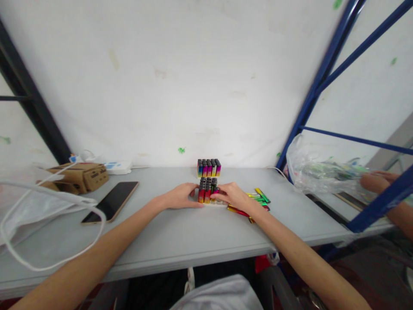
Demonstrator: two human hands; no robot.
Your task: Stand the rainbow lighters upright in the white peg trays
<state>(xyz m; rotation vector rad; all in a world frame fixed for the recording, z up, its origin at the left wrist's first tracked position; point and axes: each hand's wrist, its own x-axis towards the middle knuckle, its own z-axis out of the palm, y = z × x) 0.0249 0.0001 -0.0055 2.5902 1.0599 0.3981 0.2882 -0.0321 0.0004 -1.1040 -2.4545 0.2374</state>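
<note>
Several cigarette lighters [204, 193] with black tops and red-yellow bodies stand upright in rows in a low white tray [217, 204] on the desk. My left hand [183, 196] curls round the tray's left side, its thumb by the lighters and its fingers along the front. With my right hand [235, 196] I pinch a purplish lighter [215, 192] at the right end of the rows. Under and beside my right wrist lie loose lighters [260, 197] in yellow, green and red. Behind, a second block of upright lighters [209, 168] stands near the wall.
On the left are a phone [112, 201], a cardboard box [85, 175], a white power strip [118, 167] and a white cable [58, 265]. Blue metal posts [309, 103] rise on the right. Beyond them another person's hand [376, 181] is beside a clear plastic bag [318, 172].
</note>
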